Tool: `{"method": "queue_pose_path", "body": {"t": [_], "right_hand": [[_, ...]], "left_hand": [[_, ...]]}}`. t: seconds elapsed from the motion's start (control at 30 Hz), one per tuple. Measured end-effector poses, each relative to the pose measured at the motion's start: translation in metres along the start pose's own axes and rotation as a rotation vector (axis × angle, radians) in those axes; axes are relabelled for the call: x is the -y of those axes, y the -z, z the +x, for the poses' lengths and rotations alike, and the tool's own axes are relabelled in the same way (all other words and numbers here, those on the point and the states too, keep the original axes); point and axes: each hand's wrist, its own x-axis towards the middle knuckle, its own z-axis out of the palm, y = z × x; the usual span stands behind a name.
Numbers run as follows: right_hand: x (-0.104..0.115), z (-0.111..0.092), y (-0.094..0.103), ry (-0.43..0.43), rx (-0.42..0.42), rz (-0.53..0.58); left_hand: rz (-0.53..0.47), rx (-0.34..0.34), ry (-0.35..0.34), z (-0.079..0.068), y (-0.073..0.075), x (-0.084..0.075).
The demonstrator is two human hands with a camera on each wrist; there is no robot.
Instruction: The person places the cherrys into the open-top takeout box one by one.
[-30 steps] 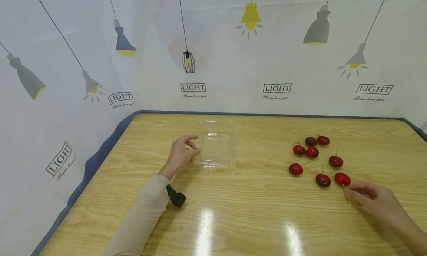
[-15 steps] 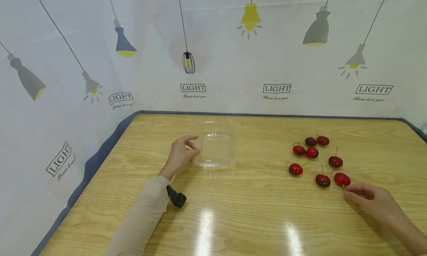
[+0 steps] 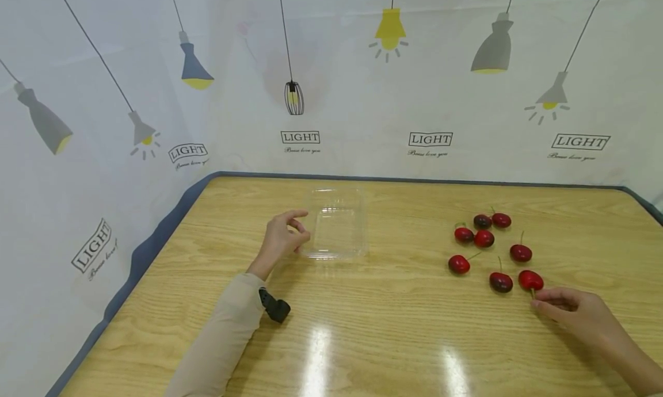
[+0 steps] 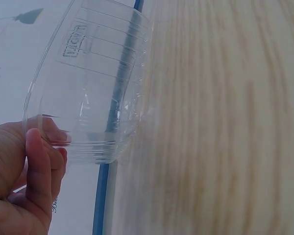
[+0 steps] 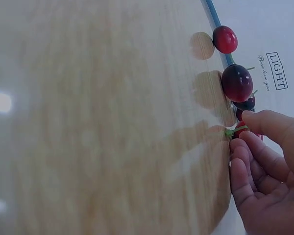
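A clear plastic container (image 3: 336, 253) stands on the table at centre-left. My left hand (image 3: 282, 236) grips its left rim; in the left wrist view the fingers (image 4: 38, 156) curl at the edge of its see-through wall. At the right, my right hand (image 3: 582, 316) pinches the stem of the nearest red cherry (image 3: 530, 280) between thumb and fingertips. That green stem (image 5: 237, 130) shows by the fingertips in the right wrist view, where the hand partly hides the fruit. A darker cherry (image 3: 500, 282) lies just left of the held one.
Several other cherries lie behind, including a red one (image 3: 458, 264) at the group's left and a dark red one (image 3: 521, 253). The wooden table (image 3: 393, 328) ends at a blue-edged white cloth (image 3: 357, 98) printed with lamps. A black camera (image 3: 274, 306) sits on the left wrist.
My right hand has moved slightly left and its fingertips have come together on the cherry stem. The left hand and the container have stayed in place.
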Motion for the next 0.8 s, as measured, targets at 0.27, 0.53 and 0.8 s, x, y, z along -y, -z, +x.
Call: {"method": "queue_pose_path", "body": {"t": [0.27, 0.53, 0.8], "right_hand": [[0.0006, 0.0020, -0.0003, -0.009, -0.002, -0.031], [-0.0007, 0.0021, -0.0015, 0.015, -0.033, -0.064], [0.0054, 0.0024, 0.0007, 0.048, -0.046, -0.086]], "left_hand": [[0.015, -0.016, 0.005, 0.0023, -0.0013, 0.0028], [0.010, -0.014, 0.013, 0.0017, -0.0013, 0.0011], [-0.001, -0.010, 0.012, -0.0007, -0.0009, -0.0007]]}}
